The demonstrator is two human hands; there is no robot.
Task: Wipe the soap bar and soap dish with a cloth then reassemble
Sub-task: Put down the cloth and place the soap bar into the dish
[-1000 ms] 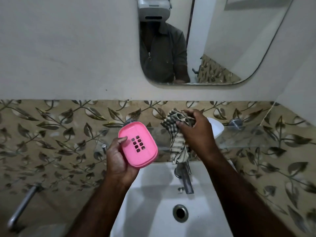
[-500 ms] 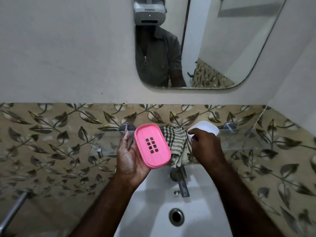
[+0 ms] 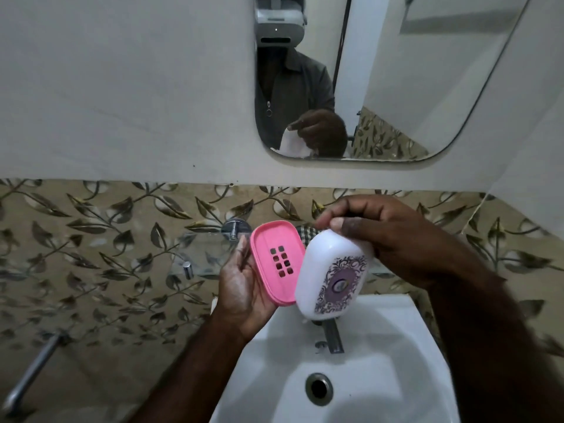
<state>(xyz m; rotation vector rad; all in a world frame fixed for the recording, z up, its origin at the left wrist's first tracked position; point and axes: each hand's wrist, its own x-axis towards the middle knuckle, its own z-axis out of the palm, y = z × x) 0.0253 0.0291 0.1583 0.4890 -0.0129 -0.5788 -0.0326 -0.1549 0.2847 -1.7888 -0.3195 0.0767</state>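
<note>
The left hand (image 3: 244, 288) cradles the pink oval plastic drain tray (image 3: 276, 264) in its palm, thumb laid along the rim and fingers wrapped behind, tilting the slotted face up toward the person, probably so the other part can be lined up against it. The right hand (image 3: 387, 230) grips the white rounded plastic soap-dish shell (image 3: 329, 276) by its upper end, thumb on top and fingers curled behind; the shell's edge touches the tray's right rim over the white ceramic basin (image 3: 381, 377) — this looks like the reassembly step. The tray is matte with a raised lip and a block of rectangular drain holes; the shell is smooth and glossy, with a purple ornamental label. The checked woven cloth (image 3: 305, 232) lies behind them, barely visible. No soap bar shows.
</note>
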